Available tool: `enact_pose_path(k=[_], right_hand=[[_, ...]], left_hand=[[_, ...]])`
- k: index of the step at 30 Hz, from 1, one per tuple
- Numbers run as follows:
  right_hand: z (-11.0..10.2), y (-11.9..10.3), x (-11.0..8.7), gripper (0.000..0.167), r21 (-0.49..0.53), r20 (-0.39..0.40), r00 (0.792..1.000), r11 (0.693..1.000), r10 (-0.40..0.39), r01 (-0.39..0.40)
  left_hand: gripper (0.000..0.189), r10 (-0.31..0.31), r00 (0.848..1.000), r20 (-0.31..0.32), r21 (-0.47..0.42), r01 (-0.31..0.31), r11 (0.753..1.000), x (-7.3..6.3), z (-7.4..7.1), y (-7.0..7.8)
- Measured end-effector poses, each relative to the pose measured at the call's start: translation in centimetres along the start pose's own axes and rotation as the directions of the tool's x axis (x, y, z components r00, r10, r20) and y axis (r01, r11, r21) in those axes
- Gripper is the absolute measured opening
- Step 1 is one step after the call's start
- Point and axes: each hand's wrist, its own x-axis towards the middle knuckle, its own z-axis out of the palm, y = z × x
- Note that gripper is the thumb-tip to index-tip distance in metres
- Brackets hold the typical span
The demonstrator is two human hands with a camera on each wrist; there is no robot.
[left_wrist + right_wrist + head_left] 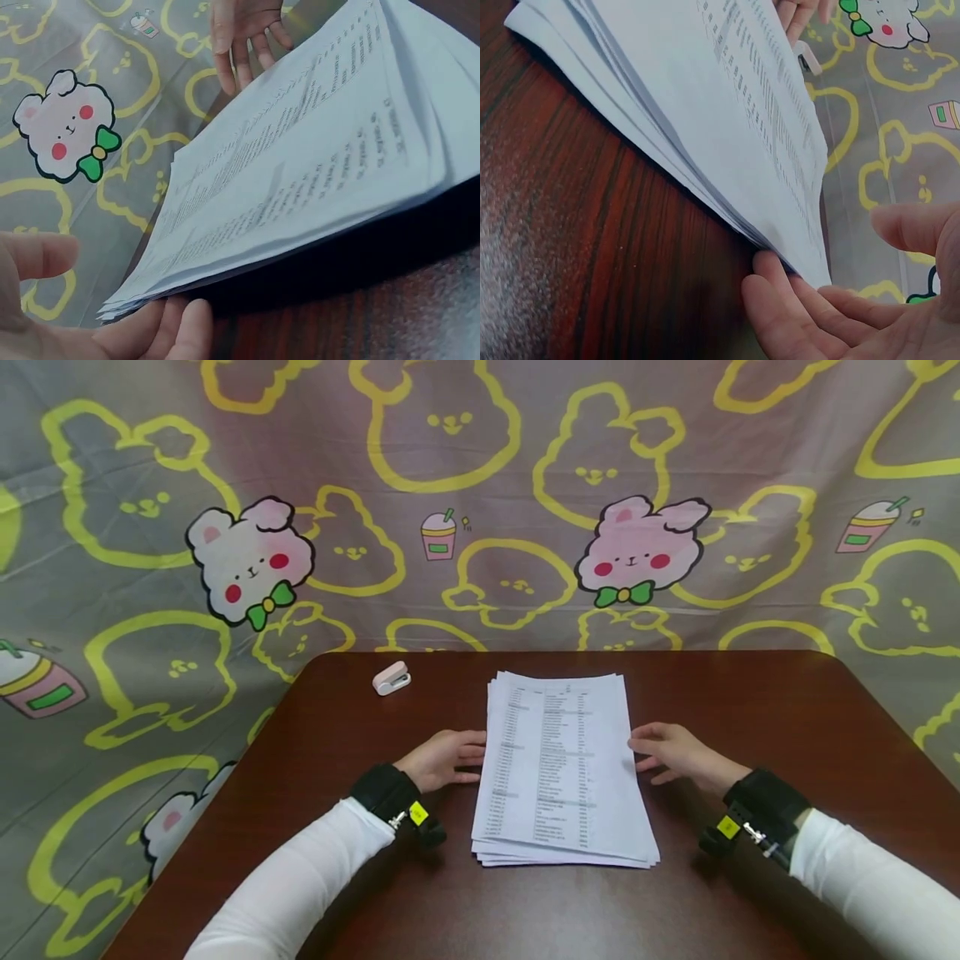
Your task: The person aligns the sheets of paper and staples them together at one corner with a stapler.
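Note:
A loose stack of printed paper sheets [562, 768] lies on the dark wooden table, its lower edges fanned slightly out of line. My left hand [447, 758] is at the stack's left side, fingertips right at the paper edge and thumb held apart. On the opposite side my right hand [678, 756] has its fingertips at the right edge, thumb raised away from the sheets. In the left wrist view, fingers [191, 330] reach the underside of the stack's edge. The right wrist view shows fingers [772, 274] meeting the sheets' side edge.
A small pink-and-white stapler [392, 678] sits at the back left of the table [750, 710]. Behind the table hangs a grey cloth [480, 593] printed with yellow outlines and rabbits. Each wrist wears a black strap with a camera.

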Motion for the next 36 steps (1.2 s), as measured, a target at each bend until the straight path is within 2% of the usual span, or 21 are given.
enact_pose_path(k=[7,12,20,25,30,36], right_hand=[[0.2,0.1,0.3,0.058,-0.054,0.012,1.0,0.999,0.01,-0.009],[0.4,0.2,0.5,0.057,-0.066,0.017,1.0,0.998,0.014,-0.012],[0.8,0.1,0.7,0.054,-0.08,-0.001,1.0,0.997,0.005,-0.005],[1.1,-0.1,0.7,0.055,-0.08,-0.048,0.999,0.997,0.008,-0.012],[1.2,0.0,1.2,0.064,-0.017,-0.06,0.998,1.0,0.024,-0.025],[1.6,0.0,1.6,0.066,0.126,-0.005,1.0,0.992,0.018,-0.017]], left_hand=[[0.04,0.003,0.999,0.052,0.036,-0.004,0.999,0.1,0.6,-0.1],[0.036,0.011,0.999,0.052,0.055,-0.014,0.998,0.8,1.3,-0.3],[0.04,0.105,0.993,0.052,0.098,-0.11,0.989,1.4,2.2,-0.9],[0.044,0.161,0.987,0.014,0.075,-0.161,0.984,1.3,2.5,-1.1],[0.045,0.19,0.982,-0.022,0.029,-0.189,0.981,1.0,2.8,-0.7],[0.045,0.238,0.97,-0.045,-0.03,-0.239,0.97,0.7,3.1,-0.3]])
